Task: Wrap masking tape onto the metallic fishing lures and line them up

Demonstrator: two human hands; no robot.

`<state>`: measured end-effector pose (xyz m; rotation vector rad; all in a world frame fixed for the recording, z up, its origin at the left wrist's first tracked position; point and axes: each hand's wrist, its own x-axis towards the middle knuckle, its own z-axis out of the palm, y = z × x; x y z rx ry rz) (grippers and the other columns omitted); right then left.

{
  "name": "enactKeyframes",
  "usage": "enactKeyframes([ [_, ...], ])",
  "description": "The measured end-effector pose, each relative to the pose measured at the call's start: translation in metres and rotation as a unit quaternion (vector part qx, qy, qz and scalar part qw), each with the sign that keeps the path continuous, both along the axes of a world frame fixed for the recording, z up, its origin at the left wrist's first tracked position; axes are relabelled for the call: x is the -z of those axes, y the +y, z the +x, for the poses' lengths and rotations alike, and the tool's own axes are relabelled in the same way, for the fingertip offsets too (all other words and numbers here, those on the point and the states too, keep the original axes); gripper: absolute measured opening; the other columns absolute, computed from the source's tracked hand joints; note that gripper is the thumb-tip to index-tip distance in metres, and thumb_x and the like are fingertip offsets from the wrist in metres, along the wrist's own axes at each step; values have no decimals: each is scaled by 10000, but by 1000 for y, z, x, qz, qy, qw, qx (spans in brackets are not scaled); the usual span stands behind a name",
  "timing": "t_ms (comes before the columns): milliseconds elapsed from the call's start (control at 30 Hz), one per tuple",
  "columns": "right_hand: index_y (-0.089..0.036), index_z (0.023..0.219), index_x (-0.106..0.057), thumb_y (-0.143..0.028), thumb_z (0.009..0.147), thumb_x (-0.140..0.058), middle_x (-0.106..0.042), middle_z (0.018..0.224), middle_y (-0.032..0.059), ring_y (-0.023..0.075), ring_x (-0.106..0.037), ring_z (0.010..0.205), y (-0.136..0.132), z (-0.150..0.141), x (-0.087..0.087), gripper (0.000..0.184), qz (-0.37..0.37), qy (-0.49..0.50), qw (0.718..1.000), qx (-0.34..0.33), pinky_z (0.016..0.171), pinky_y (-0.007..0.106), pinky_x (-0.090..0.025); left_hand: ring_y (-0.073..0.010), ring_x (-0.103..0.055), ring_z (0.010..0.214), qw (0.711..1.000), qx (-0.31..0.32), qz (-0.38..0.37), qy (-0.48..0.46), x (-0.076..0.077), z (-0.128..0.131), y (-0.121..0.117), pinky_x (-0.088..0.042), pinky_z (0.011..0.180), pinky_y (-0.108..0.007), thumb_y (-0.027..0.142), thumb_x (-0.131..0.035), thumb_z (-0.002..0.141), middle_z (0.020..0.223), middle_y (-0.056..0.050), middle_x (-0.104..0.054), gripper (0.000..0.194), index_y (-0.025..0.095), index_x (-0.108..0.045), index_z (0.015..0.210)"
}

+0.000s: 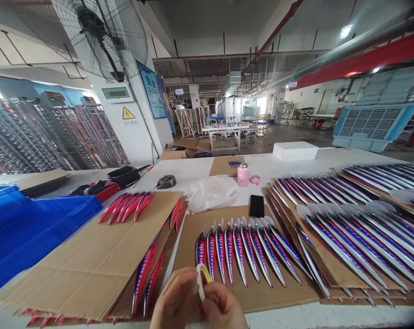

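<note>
At six o'clock, my left hand (175,304) and right hand (224,310) sit close together, both pinching a curled white-and-yellow strip (201,281) in a narrow grip. The strip overlaps the end of the leftmost of the metal jig lures (248,256), though I can't tell if they touch. Those red, blue and silver lures fan across a cardboard sheet (282,297) from twelve to two o'clock. At ten o'clock, red lures (126,206) lie on more cardboard (90,269), with a blue crate (32,224) beyond it at nine. Stacked silver lures (357,246) fill three o'clock. Farther out on the counter (193,171) — a black phone (256,206), a plastic bag (212,194), a pink flask (243,174) and, at one o'clock, a white box (295,151).
</note>
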<state>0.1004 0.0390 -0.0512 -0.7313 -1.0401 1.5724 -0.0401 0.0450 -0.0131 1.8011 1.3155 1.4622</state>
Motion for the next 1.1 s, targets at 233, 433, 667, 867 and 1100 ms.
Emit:
enactKeyframes([
  [233, -207, 857, -681, -118, 682, -596, -667, 732, -2, 156, -620, 683, -8, 32, -15, 214, 161, -329, 922, 124, 630, 196, -467, -189, -625, 792, 997, 25, -60, -29, -20, 22, -5, -524, 716, -252, 383, -588, 852, 869, -45, -634, 221, 221, -628, 708],
  [433, -261, 991, -683, -170, 808, -535, -732, 914, -1, 167, -673, 806, -3, 59, -36, 253, 190, -375, 898, 132, 748, 209, -491, -177, -590, 778, 999, 41, -8, 11, -26, 42, -20, -485, 735, -255, 303, -491, 897, 840, -32, -605, 205, 226, -560, 721],
  [667, -233, 727, -641, -123, 792, -495, -675, 680, -37, 124, -635, 633, 0, 61, -47, 194, 232, -452, 845, 166, 609, 181, -425, -190, -640, 851, 992, -1, 49, 112, -24, 31, -16, -527, 741, -253, 246, -537, 873, 915, -41, -642, 89, 248, -626, 873],
  [867, -229, 614, -565, -106, 743, -482, -648, 613, -40, 124, -617, 583, 5, 58, -51, 196, 295, -566, 749, 179, 558, 215, -352, -208, -656, 848, 968, 4, 80, 237, -33, 30, -11, -548, 734, -278, 284, -584, 855, 932, -55, -678, 161, 260, -623, 1010],
  [1100, -222, 638, -560, -127, 789, -478, -659, 627, -23, 140, -636, 604, 3, 57, -44, 196, 271, -595, 737, 169, 581, 228, -353, -181, -623, 691, 938, 38, 81, 335, -29, 38, -2, -509, 642, -276, 179, -539, 859, 753, -5, -665, 141, 252, -625, 776],
])
